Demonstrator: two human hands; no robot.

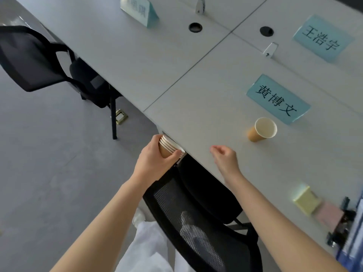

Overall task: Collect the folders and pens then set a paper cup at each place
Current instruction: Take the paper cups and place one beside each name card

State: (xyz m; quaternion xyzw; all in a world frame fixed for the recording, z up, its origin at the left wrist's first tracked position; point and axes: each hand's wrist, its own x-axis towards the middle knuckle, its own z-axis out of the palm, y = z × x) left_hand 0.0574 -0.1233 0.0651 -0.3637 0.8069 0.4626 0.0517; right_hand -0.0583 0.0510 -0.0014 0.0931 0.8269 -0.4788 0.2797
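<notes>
- Big grey tabletop [176, 61] w/ teal name cards; two black mesh chairs, the nearer chair [196, 222] tucked under right in front of me.
- Folders [353, 228] and pens look already piled at the far right edge (blurry), next to yellow sticky notes [306, 199] and a pink pad, so imo we're in the cup stage.
- Left hand [153, 160] has its fingers wrapped round a stack of paper cups [170, 147], about four rims showing, held just off the tabletop edge. Brown outside, white inside.
- Right hand [224, 156] is empty, fingers loosely curled, hovering over the tabletop betw the stack and the placed cup.
- One paper cup [262, 130] stands upright just in front of the nearest name card [278, 99].
- Tip for next: pinch only the top rim so just one peels off, keep the stack steady, set it same spot rel. to the next card.
</notes>
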